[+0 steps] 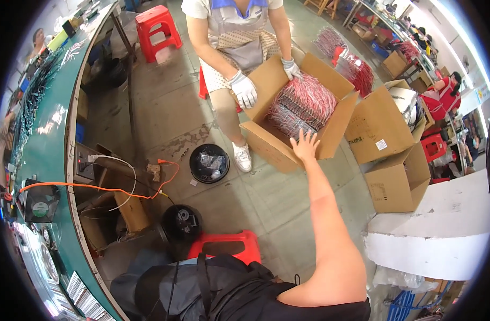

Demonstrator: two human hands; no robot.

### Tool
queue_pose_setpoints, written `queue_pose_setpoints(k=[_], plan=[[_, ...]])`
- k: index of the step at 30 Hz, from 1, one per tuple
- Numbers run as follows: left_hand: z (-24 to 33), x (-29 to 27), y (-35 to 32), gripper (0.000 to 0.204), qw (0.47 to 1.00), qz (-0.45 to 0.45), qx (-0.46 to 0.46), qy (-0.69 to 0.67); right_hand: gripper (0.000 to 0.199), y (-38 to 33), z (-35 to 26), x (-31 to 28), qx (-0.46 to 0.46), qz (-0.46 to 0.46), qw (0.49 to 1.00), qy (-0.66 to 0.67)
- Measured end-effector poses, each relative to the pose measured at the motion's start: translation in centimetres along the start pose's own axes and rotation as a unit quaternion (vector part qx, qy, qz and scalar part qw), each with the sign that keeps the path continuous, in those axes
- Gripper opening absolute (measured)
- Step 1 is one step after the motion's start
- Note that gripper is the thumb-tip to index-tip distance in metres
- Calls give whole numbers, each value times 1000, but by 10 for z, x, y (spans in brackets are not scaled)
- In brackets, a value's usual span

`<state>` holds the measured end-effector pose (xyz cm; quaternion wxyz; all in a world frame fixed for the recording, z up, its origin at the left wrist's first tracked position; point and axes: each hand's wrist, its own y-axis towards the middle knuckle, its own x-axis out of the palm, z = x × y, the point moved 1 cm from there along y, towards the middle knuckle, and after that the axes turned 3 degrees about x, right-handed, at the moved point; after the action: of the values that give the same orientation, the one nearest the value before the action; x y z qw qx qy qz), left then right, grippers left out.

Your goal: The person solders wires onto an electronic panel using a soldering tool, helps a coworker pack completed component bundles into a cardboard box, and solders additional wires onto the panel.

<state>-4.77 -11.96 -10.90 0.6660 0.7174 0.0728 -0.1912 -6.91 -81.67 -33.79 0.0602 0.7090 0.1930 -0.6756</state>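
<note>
One open right hand [305,145], fingers spread and empty, reaches one cardboard box [287,144] of red-and-white wire bundles [304,104].

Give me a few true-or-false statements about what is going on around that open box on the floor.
1. The person's right hand reaches toward the cardboard box with fingers spread. True.
2. The box holds bundles of red and white wires. True.
3. The co-worker's hands on the box are bare. False: they wear white gloves.
4. The bin beside the box is white. False: it is black.
5. The person's left hand rests on the box. False: it is out of view.
</note>
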Motion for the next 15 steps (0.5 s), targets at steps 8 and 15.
queue_pose_setpoints(k=[8,15], plan=[[89,28,98,35,843,191,359,353,79,40,-6,-33,12,89,995,-54],[88,38,112,36,822,447,323,139,78,75,-24,-59,47,277,956,90]])
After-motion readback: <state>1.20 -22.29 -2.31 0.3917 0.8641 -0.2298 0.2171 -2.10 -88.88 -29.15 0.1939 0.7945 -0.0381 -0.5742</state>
